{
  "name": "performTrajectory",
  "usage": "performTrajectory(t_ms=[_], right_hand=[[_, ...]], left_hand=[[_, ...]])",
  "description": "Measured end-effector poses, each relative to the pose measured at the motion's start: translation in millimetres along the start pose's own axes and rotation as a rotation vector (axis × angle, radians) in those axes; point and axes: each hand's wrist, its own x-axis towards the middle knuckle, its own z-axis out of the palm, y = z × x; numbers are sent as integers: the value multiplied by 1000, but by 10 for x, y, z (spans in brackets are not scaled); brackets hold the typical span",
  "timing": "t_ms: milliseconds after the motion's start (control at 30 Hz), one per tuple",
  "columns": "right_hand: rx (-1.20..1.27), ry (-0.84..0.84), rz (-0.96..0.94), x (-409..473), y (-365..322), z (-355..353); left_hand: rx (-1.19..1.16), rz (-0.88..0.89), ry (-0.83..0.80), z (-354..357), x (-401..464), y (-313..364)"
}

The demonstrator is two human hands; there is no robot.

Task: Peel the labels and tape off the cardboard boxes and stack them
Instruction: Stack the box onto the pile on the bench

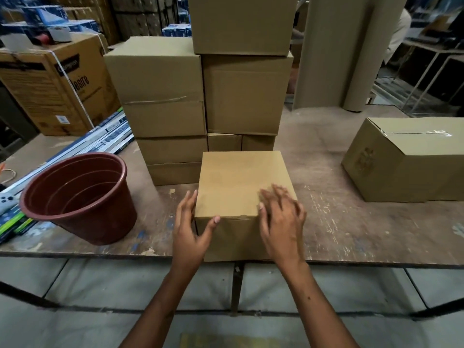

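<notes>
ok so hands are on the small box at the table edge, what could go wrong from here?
1. The small box sits at the near edge of the table; a pull toward the body could tip it off.
2. The left hand only touches its corner and the right hand is blurred on top, so a lift now may slip.
3. The stacked boxes stand just behind; a forward shove could disturb them.

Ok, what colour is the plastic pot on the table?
The pot is reddish brown, inside and out; the head view shows it clearly.

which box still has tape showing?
The lone cardboard box at the table's right: a tape strip runs along its top seam. The box under the hands shows none.
</notes>
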Motion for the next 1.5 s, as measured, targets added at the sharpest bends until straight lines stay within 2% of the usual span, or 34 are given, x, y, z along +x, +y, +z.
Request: performTrajectory(t_ms=[133, 200, 300, 500, 667, 767, 1067, 1267, 1500], right_hand=[[55, -59, 336, 72, 158, -159], [157, -98, 394, 121, 197, -208], [335, -156, 421, 223, 204, -260], [328, -133, 318, 133, 175, -263], [434, -10, 410, -129, 181, -140], [535, -29, 447, -293, 276, 2], [564, -66, 401, -651, 508, 509], [523, -89, 390, -721, 600, 654], [489, -131, 360, -920, 720, 624]], left_hand=[[-143, -276, -38, 59, 241, 234], [-155, -363, -74, 76, 400, 230], [-137, -402, -133, 74, 578, 127], [-144, -315, -169, 12, 444, 35], [-126, -198, -135, -94, 55, -62], [-63, -131, -160, -107, -126, -218], [60, -226, -143, 129, -367, -1031], [120, -196, -101, 176, -346, -904], [130, -199, -152, 196, -430, -925]])
